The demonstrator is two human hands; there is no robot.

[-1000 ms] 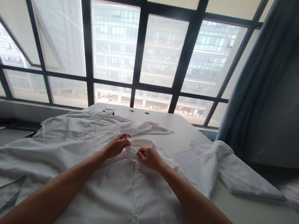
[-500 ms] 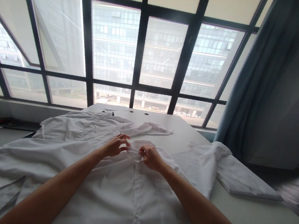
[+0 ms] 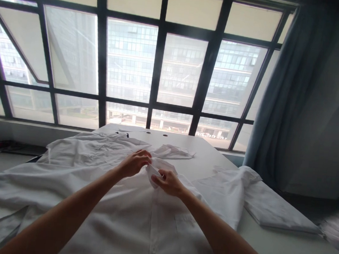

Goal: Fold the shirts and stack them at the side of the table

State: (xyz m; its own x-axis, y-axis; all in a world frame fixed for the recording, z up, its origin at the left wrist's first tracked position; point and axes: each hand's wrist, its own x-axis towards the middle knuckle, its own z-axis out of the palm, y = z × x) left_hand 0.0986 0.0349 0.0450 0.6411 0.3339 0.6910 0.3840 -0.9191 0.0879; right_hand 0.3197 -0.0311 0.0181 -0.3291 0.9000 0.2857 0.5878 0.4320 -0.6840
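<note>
A white button-front shirt (image 3: 131,218) lies spread on the table, its collar end away from me and its button placket running down the middle. At the collar (image 3: 152,173), my left hand (image 3: 138,163) pinches the left side of the cloth between thumb and fingers. My right hand (image 3: 167,181) is closed on the collar's right part, thumb and forefinger together. Between the two hands the collar stands slightly raised. A chest pocket shows faintly on the shirt's right side.
Crumpled white cloth (image 3: 90,147) covers the left of the white table (image 3: 266,246). Another white piece (image 3: 175,152) lies beyond my hands. A folded white garment (image 3: 281,208) rests on the right. Windows (image 3: 130,60) and a blue-grey curtain (image 3: 283,113) stand behind.
My left hand has moved slightly right and closed on the collar. My right hand has shifted a little down, and the collar is lifted more between them. The view has tilted upward.
</note>
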